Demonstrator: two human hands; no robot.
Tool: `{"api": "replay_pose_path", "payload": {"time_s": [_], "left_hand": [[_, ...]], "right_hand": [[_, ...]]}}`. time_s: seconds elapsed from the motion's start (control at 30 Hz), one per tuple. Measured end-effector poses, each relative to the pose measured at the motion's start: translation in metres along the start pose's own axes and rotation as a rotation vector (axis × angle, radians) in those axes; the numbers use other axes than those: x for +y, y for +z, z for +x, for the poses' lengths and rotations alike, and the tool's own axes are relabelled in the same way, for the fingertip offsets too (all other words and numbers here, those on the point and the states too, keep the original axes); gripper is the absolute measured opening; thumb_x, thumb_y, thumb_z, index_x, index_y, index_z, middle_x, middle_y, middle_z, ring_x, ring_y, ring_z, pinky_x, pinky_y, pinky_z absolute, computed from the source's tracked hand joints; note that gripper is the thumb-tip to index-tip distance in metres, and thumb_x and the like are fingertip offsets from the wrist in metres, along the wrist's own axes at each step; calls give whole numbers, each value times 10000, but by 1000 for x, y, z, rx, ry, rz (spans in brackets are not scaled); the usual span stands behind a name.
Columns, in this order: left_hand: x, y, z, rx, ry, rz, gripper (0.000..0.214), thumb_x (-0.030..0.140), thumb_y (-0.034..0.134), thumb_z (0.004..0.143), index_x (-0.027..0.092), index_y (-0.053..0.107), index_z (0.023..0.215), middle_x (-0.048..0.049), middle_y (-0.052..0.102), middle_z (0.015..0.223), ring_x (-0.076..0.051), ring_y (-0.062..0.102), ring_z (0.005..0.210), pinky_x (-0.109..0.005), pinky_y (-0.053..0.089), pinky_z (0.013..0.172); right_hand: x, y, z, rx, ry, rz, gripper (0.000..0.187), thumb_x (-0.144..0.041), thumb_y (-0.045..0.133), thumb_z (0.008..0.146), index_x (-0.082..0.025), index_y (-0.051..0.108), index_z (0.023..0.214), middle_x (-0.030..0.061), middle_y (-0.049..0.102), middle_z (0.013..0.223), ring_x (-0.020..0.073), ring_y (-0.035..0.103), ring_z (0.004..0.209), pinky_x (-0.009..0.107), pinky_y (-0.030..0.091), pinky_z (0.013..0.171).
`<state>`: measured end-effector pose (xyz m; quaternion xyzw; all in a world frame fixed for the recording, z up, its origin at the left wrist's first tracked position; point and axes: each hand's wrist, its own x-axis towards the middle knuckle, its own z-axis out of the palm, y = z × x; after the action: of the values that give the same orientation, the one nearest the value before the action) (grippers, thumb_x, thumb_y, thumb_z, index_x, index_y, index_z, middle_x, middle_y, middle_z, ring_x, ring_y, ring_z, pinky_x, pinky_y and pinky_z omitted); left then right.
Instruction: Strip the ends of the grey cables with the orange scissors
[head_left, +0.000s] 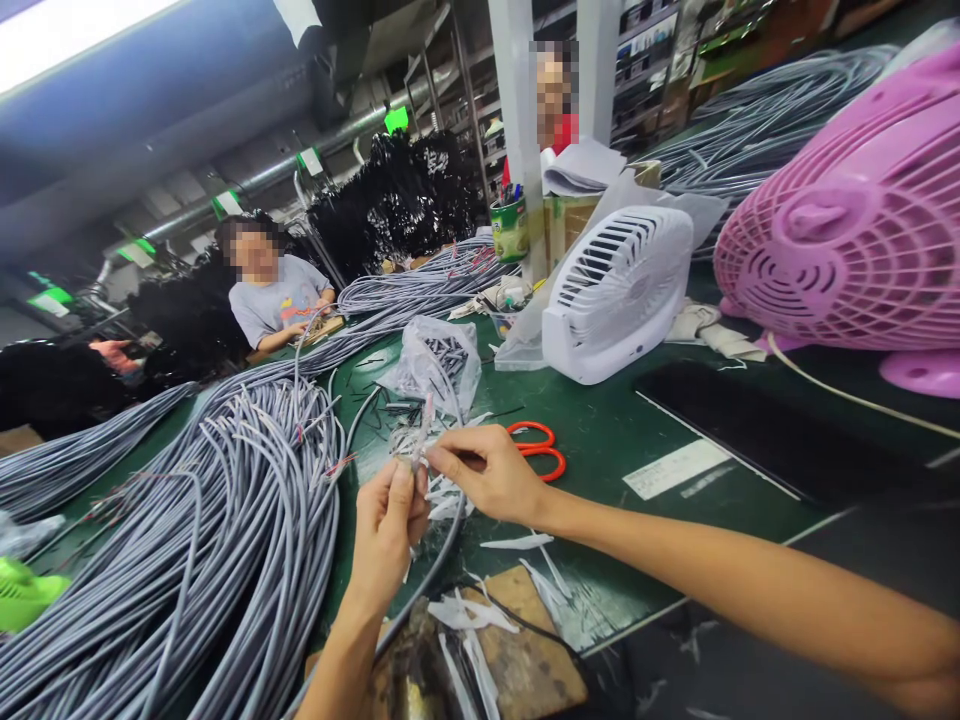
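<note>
My left hand [386, 525] is closed around what looks like the end of a grey cable [442, 550], with the thumb on top. Against it, the thumb and fingertips of my right hand [491, 475] pinch a small whitish piece, too small to make out fully. Pale exposed strands [427, 412] stick up just beyond the fingertips. Orange-handled scissors [556, 462] lie behind my right hand, their blades hidden. Torn white strips [472, 610] are scattered below my hands and over a worn wooden board [529, 655] at the near edge.
A large bundle of grey cables [247, 500] covers the left side. Beyond my hands sits a clear bag of short dark pieces [442, 365]. A white fan [622, 290] and a pink fan [847, 215] stand at right. One person [281, 290] works across the table; another [559, 110] is farther back.
</note>
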<state>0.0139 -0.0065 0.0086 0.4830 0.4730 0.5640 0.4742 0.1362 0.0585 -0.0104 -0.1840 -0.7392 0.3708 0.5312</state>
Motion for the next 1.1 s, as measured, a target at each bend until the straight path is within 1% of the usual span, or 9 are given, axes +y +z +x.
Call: {"api": "replay_pose_path", "payload": {"time_s": [0.43, 0.63, 0.7, 0.83, 0.87, 0.9, 0.93, 1.03, 1.1], "left_hand": [[-1, 2, 0, 9, 17, 12, 437, 538, 603, 717, 170, 412, 581, 105, 164, 506, -28, 97, 405, -136, 121, 343], [-6, 2, -1, 82, 35, 210, 445, 561, 559, 734, 180, 392, 577, 98, 184, 493, -40, 132, 409, -153, 127, 353], [-8, 2, 2, 130, 56, 271, 451, 565, 567, 721, 179, 392, 566, 91, 224, 490, -44, 165, 414, -158, 141, 358], [-9, -1, 13, 237, 29, 229, 457, 594, 574, 684, 188, 399, 570, 100, 222, 460, -46, 165, 391, -168, 139, 349], [-9, -2, 15, 264, 20, 201, 453, 599, 567, 685, 191, 399, 579, 105, 203, 456, -46, 150, 385, -169, 129, 345], [-8, -3, 16, 280, 31, 182, 446, 599, 556, 694, 193, 403, 590, 108, 192, 458, -48, 145, 383, -169, 127, 343], [-9, -3, 16, 288, 63, 183, 435, 592, 541, 712, 192, 413, 601, 105, 200, 464, -51, 159, 386, -168, 140, 346], [-11, 0, 11, 243, 154, 277, 398, 551, 525, 754, 180, 454, 632, 78, 314, 500, -64, 265, 434, -166, 240, 393], [-12, 4, 7, 190, 164, 343, 390, 537, 526, 762, 175, 463, 632, 66, 362, 510, -71, 300, 455, -174, 276, 420]], "right_hand": [[-1, -1, 1, -28, 43, 7, 346, -305, 453, 838, -114, 597, 589, -28, 429, 489, 66, 330, 452, 190, 261, 423], [-3, -3, 0, -2, -16, -49, 353, -267, 442, 868, -121, 615, 596, -11, 517, 505, 72, 388, 447, 192, 294, 440], [-7, -2, -4, 49, -115, -131, 344, -238, 440, 877, -128, 605, 596, -1, 535, 515, 79, 416, 458, 199, 309, 458], [-17, 3, -17, 70, -579, -195, 343, -237, 417, 896, -145, 595, 618, -6, 505, 479, 93, 403, 450, 225, 312, 473], [-18, 4, -19, 71, -622, -181, 343, -253, 423, 899, -148, 590, 619, -12, 491, 472, 93, 396, 447, 226, 312, 473], [-19, 5, -20, 79, -593, -165, 332, -283, 448, 892, -150, 583, 619, -20, 479, 472, 89, 387, 444, 223, 312, 469], [-18, 5, -20, 101, -491, -154, 309, -321, 495, 869, -153, 576, 623, -29, 468, 479, 83, 376, 441, 216, 310, 460], [-12, 5, -13, 135, -15, -118, 252, -395, 667, 714, -151, 600, 723, -69, 405, 488, 65, 329, 433, 191, 291, 424], [-7, 3, -7, 113, 193, -57, 264, -355, 677, 685, -138, 633, 828, -81, 380, 479, 60, 310, 431, 184, 283, 415]]}}
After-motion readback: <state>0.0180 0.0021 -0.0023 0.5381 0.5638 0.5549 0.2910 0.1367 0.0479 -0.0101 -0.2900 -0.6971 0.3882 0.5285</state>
